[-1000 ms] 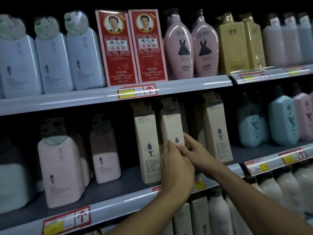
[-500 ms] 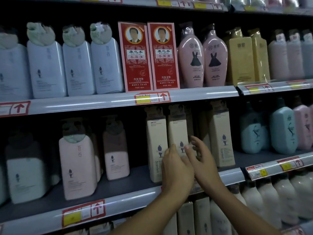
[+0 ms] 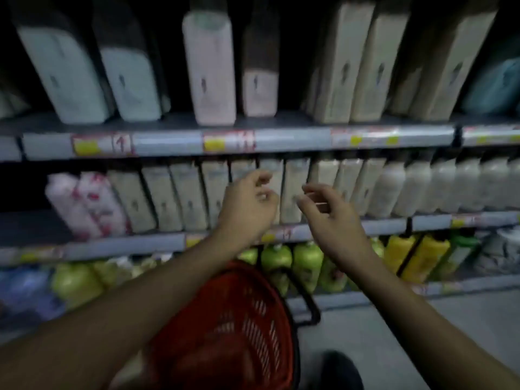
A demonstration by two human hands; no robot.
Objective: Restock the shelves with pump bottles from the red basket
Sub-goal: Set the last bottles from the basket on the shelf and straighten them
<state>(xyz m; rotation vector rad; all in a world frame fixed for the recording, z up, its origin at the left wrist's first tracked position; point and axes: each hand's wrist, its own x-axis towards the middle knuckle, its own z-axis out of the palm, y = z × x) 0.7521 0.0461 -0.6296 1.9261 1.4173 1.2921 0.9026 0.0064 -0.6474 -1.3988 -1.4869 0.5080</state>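
The red basket sits low on the floor between my forearms, its black handle on the right; its inside is blurred. My left hand and my right hand hover empty, fingers loosely curled and apart, in front of a row of cream pump bottles on the lower shelf. Neither hand touches a bottle. On the shelf above stand tall cream bottles, pink bottles and pale blue-white bottles.
Shelf rails with price tags run across. White round bottles fill the lower shelf's right. Green bottles and yellow bottles stand on the bottom shelf. Grey floor lies at the right, a dark shoe below.
The view has tilted down sharply, bringing lower shelves and the red basket into sight. Both hands have left the cream bottle on the shelf and pulled back, empty and slightly apart.
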